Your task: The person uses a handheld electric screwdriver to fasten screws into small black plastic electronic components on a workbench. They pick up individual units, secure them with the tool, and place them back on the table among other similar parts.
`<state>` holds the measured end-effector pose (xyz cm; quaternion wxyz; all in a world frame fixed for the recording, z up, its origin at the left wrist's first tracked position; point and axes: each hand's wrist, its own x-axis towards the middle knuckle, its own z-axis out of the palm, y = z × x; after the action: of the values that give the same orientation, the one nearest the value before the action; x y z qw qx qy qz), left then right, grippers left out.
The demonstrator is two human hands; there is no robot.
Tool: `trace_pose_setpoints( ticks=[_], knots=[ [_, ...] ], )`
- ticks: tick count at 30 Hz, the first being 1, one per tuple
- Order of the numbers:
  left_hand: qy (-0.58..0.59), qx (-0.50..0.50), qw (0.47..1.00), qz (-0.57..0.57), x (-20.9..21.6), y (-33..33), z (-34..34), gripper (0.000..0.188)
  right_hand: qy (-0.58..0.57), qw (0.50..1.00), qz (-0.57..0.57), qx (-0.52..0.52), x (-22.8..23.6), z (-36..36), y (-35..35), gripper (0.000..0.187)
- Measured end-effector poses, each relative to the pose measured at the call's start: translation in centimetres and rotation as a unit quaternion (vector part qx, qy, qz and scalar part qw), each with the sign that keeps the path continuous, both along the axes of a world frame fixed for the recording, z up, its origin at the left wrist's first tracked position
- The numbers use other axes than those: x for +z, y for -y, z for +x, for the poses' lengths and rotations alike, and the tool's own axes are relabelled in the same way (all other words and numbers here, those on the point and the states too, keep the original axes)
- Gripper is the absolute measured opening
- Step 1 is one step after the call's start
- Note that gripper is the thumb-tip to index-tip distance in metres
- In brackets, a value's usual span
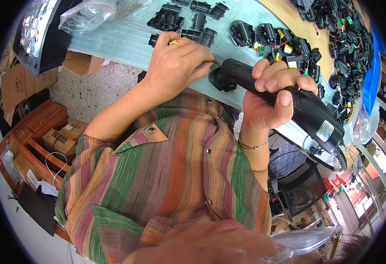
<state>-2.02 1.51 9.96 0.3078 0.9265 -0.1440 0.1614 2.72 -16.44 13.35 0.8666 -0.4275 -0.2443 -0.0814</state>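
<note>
My right hand is wrapped round a black electric screwdriver, which is tilted with its nose toward my left hand. A cord leaves its back end. My left hand, with a ring on one finger, is closed, its thumb and fingertips pinched right at the screwdriver's tip. Whatever they pinch is too small to make out. Just below the tip, at the table's near edge, sits a round black plastic housing, partly covered by the screwdriver. Several black plastic pieces lie beyond my left hand.
Round black housings stand on the pale table mat, some with wires and green boards. A larger heap of black units lies at the far right, near a blue bin. Clear plastic bags rest at the far left.
</note>
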Motion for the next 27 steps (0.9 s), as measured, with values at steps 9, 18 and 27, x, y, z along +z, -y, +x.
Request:
trace_pose_setpoints(
  ticks=[9, 18, 27],
  knots=[
    [0.005, -0.037, 0.999, 0.024, 1.0, 0.2, 0.1, 0.018, 0.006, 0.999, -0.050, 0.016, 1.1, 0.0, 0.1, 0.041],
    [0.076, -0.028, 0.997, 0.012, 0.7, 0.8, 0.0, 0.012, 0.027, 0.997, -0.076, 0.018, 1.8, 0.5, 1.5, 0.040],
    [0.090, -0.132, 0.987, 0.017, -0.8, 2.2, -1.8, 0.020, -0.037, 0.996, -0.084, -0.012, 0.9, 0.4, 2.8, 0.036]
  ],
)
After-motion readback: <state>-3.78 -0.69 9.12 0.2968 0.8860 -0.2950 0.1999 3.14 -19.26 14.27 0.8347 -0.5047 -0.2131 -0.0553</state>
